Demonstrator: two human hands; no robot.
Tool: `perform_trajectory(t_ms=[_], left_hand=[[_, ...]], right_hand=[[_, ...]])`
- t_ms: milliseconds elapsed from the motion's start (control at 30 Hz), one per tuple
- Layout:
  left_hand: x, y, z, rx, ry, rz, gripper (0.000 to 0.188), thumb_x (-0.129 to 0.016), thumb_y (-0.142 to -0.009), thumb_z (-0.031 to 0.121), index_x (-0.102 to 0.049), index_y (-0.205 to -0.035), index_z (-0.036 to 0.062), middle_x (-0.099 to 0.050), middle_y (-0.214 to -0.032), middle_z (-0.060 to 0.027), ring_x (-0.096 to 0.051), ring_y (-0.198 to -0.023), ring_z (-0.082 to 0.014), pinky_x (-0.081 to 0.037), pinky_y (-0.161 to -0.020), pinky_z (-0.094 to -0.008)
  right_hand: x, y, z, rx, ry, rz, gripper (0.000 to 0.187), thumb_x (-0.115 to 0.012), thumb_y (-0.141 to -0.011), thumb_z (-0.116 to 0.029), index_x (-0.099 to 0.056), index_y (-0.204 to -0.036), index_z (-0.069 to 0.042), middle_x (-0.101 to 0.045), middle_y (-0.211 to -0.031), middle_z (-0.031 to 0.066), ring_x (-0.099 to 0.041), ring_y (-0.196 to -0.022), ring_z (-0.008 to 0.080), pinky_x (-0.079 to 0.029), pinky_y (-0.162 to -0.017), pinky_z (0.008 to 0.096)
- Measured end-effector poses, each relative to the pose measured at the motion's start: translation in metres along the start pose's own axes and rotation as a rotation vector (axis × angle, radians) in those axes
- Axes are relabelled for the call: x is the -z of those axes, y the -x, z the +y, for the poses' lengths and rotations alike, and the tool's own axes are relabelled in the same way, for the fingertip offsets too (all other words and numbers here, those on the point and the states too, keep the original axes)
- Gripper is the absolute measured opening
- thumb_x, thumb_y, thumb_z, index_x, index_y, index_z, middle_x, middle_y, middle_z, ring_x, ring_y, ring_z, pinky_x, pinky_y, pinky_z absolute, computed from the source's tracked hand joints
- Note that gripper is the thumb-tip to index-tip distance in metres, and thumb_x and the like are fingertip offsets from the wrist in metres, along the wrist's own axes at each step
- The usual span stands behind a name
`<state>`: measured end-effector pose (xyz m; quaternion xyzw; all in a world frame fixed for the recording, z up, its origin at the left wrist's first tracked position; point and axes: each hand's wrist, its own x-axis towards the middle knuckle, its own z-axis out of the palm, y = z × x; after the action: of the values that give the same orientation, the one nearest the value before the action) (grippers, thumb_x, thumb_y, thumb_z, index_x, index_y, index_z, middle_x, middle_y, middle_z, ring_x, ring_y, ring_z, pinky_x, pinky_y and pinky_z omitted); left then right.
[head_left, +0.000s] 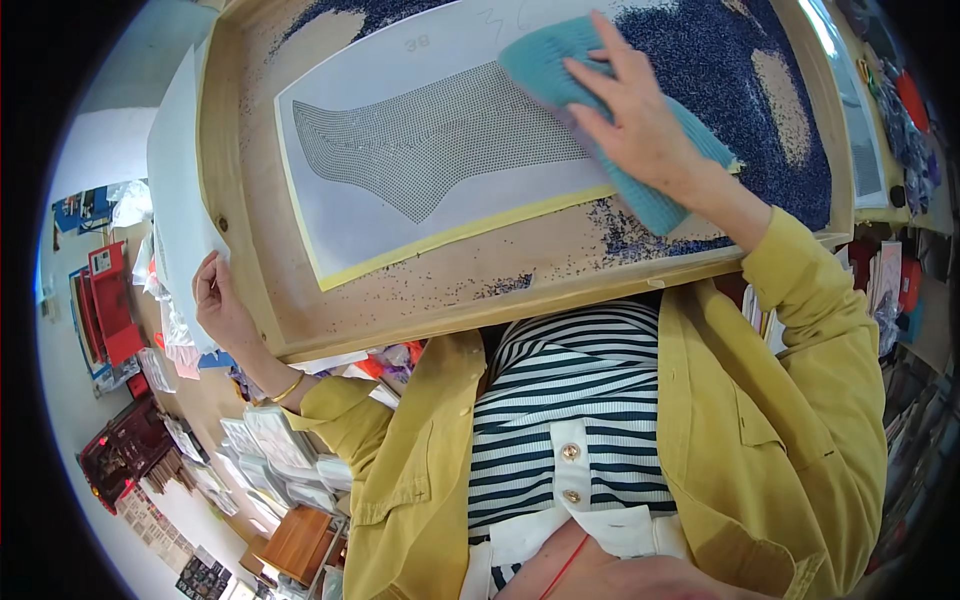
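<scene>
Leftmost, red goods (107, 305) on the far side are too blurred to identify. Next, a white sheet (180, 170) stands along the outside of the wooden tray (225, 150), whose far edge is cut off by the top of the picture. The left hand (225, 305) has curled fingers at the sheet's lower corner; whether they grip it, I cannot tell. Inside the tray lies a yellow-edged board (345, 225) bearing a dotted pattern (420, 150), its right end hidden under a teal cloth (555, 60). The right hand (635, 125) lies over that cloth, fingers spread, palm unseen. Farther right, dark blue grains (740, 80) cover the tray floor, too fine to make out singly.
</scene>
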<state>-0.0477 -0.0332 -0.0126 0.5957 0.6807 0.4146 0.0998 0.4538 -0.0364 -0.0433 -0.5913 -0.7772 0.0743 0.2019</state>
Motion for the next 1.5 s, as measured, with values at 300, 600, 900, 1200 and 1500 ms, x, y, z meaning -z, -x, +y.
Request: perform_trajectory(t_ms=[300, 600, 900, 1200, 1500], left_hand=[[-0.005, 0.000, 0.001, -0.011, 0.075, -0.015, 0.014, -0.063, -0.098, 0.014, -0.069, -0.099, 0.0011, -0.068, -0.115, -0.0028, -0.062, -0.099, -0.0156, -0.049, -0.091, -0.0247], [0.001, 0.002, -0.002, -0.012, 0.054, -0.017, 0.015, -0.064, -0.098, 0.014, -0.069, -0.099, 0.0008, -0.068, -0.116, -0.0033, -0.062, -0.100, -0.0159, -0.049, -0.092, -0.0249], [0.000, -0.002, -0.013, -0.020, 0.067, -0.026, 0.015, -0.064, -0.098, 0.014, -0.069, -0.100, 0.0007, -0.068, -0.116, -0.0034, -0.062, -0.100, -0.0156, -0.049, -0.092, -0.0244], [-0.002, -0.002, -0.006, 0.032, 0.082, -0.010, 0.014, -0.064, -0.098, 0.014, -0.069, -0.100, 0.0007, -0.069, -0.115, -0.0036, -0.062, -0.100, -0.0156, -0.049, -0.092, -0.0244], [-0.002, 0.001, 0.003, 0.039, 0.095, 0.011, 0.016, -0.064, -0.098, 0.015, -0.070, -0.100, 0.0005, -0.069, -0.115, -0.0030, -0.062, -0.099, -0.0150, -0.049, -0.091, -0.0241]], right_hand=[[-0.005, -0.022, -0.006, -0.117, 0.546, 0.051, 0.057, -0.056, -0.097, -0.028, -0.044, -0.137, 0.010, -0.012, -0.162, 0.0286, -0.022, -0.144, 0.0483, -0.027, -0.109, 0.0705], [0.014, 0.029, 0.080, -0.257, 0.705, 0.130, 0.048, -0.062, -0.095, -0.022, -0.055, -0.136, 0.003, -0.016, -0.165, 0.0165, -0.035, -0.141, 0.0343, -0.043, -0.102, 0.0493], [0.034, -0.004, 0.146, -0.047, 0.047, 0.281, 0.043, -0.064, -0.086, -0.008, -0.060, -0.127, 0.005, -0.022, -0.161, 0.0275, -0.045, -0.134, 0.0403, -0.041, -0.109, 0.0417], [-0.002, -0.020, 0.103, -0.114, -0.288, 0.076, 0.045, -0.066, -0.085, -0.009, -0.060, -0.128, 0.004, -0.021, -0.161, 0.0278, -0.045, -0.133, 0.0400, -0.041, -0.108, 0.0397], [-0.004, -0.033, 0.009, 0.022, 0.054, -0.027, 0.049, -0.061, -0.090, -0.016, -0.055, -0.133, 0.005, -0.018, -0.161, 0.0272, -0.030, -0.141, 0.0446, -0.030, -0.114, 0.0499]])
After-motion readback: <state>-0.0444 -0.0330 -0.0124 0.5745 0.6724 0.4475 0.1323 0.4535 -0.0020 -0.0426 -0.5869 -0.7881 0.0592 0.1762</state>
